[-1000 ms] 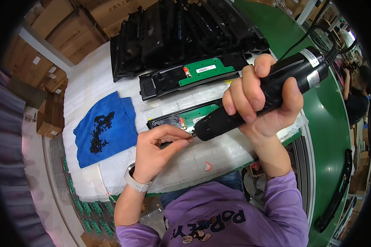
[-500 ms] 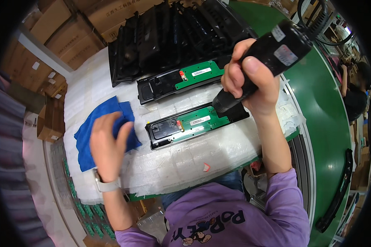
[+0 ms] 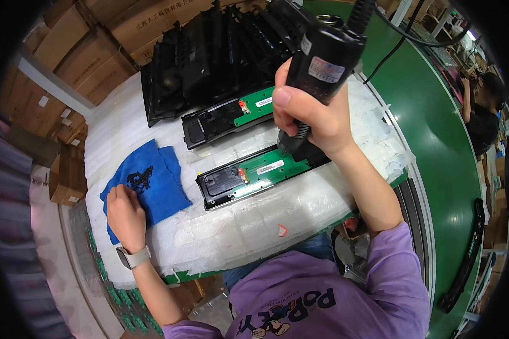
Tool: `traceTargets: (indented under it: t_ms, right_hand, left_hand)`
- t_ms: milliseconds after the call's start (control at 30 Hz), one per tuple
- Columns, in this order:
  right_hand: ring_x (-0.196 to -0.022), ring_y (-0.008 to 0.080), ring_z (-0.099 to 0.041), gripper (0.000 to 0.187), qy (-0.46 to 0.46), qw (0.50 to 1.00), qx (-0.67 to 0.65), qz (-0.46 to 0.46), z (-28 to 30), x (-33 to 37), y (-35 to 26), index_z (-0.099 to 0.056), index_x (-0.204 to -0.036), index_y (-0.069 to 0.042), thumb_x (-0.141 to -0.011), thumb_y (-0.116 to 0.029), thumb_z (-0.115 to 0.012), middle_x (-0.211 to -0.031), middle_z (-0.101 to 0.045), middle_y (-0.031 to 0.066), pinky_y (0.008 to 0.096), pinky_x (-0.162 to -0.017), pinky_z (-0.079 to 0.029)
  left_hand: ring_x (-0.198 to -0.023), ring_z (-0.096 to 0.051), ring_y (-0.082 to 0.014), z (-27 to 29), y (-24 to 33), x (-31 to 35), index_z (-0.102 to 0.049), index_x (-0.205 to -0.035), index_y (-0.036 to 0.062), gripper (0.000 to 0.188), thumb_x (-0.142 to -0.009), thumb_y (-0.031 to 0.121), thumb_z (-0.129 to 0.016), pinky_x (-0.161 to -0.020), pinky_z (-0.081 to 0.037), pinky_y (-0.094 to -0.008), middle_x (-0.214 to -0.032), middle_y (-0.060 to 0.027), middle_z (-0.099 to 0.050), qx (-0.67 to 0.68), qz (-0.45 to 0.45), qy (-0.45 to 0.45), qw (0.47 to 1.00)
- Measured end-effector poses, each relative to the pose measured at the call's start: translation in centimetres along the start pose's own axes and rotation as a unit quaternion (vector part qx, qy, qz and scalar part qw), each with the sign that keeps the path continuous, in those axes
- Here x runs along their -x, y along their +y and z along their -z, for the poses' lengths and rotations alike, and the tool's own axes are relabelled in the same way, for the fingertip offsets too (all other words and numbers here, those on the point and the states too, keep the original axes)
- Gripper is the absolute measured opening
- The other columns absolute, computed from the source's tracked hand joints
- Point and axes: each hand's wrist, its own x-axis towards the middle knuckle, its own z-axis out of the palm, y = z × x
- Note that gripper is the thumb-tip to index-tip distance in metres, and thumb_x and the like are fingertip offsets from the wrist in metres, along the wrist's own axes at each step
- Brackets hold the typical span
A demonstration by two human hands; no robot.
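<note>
White padded bench (image 3: 254, 226), cardboard boxes far left. Left hand (image 3: 125, 210) loosely curled, fingers on blue cloth (image 3: 152, 183) with small black screws (image 3: 139, 178). Centre: black housing with green circuit board (image 3: 249, 175). Right hand (image 3: 316, 118) fully gripping electric screwdriver (image 3: 322, 62), tip on board.

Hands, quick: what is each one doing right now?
Left hand: resting on the blue cloth by the small dark parts; grip unclear.
Right hand: closed around the black electric screwdriver.
</note>
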Motion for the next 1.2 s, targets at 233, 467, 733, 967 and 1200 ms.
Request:
traceTargets:
  t_ms: [233,467,733,967,1200]
  right_hand:
    - [-0.038,0.0109,-0.045,0.021,-0.012,1.000,-0.004,0.006,-0.1,0.1,-0.1,-0.049,-0.072,0.000,-0.072,-0.016,-0.063,-0.049,-0.046,0.0045,0.0224,-0.036,-0.034]
    - [-0.037,0.0121,-0.042,0.026,-0.055,0.996,-0.061,0.020,0.3,1.0,-0.7,-0.046,-0.081,0.000,-0.072,-0.018,-0.063,-0.050,-0.045,0.0043,0.0239,-0.035,-0.032]
    - [-0.041,0.0101,-0.042,0.036,-0.121,0.957,-0.245,0.099,2.3,1.6,-1.5,-0.044,-0.096,-0.002,-0.082,-0.035,-0.053,-0.058,-0.044,0.0014,0.0288,-0.051,-0.044]
    - [-0.039,0.0128,-0.042,0.034,-0.033,0.907,-0.402,0.125,1.6,2.4,-1.3,-0.048,-0.097,-0.004,-0.087,-0.037,-0.043,-0.058,-0.047,0.0027,0.0324,-0.048,-0.044]
    - [-0.046,0.0117,-0.044,0.036,-0.081,0.909,-0.387,0.133,2.4,2.9,-0.9,-0.044,-0.099,-0.005,-0.087,-0.039,-0.047,-0.063,-0.048,0.0015,0.0326,-0.059,-0.042]
  left_hand:
    - [-0.064,-0.052,-0.0368,-0.1,-0.5,-0.3,-0.046,-0.073,-0.0024,0.012,-0.074,-0.001,-0.057,-0.059,-0.041,-0.0426,-0.066,-0.0188,-0.052,0.044,0.045,0.016,0.998]
    - [-0.061,-0.054,-0.0339,1.2,1.2,-0.8,-0.047,-0.073,-0.0016,0.013,-0.071,-0.005,-0.059,-0.056,-0.042,-0.0392,-0.066,-0.0168,-0.055,0.126,0.030,0.007,0.992]
    - [-0.064,-0.057,-0.0281,0.8,3.5,-2.1,-0.057,-0.084,-0.0016,0.008,-0.076,-0.002,-0.057,-0.059,-0.044,-0.0326,-0.074,-0.0139,-0.059,0.087,-0.018,0.067,0.994]
    - [-0.076,-0.055,-0.0075,1.8,10.2,-0.4,-0.060,-0.095,-0.0022,0.017,-0.078,-0.002,-0.063,-0.067,-0.044,-0.0188,-0.085,-0.0030,-0.061,0.683,0.096,-0.234,0.686]
    - [-0.079,-0.063,-0.0143,1.6,14.2,0.3,-0.058,-0.096,-0.0045,0.017,-0.080,-0.004,-0.061,-0.072,-0.049,-0.0222,-0.086,-0.0090,-0.063,0.778,0.107,-0.327,0.526]
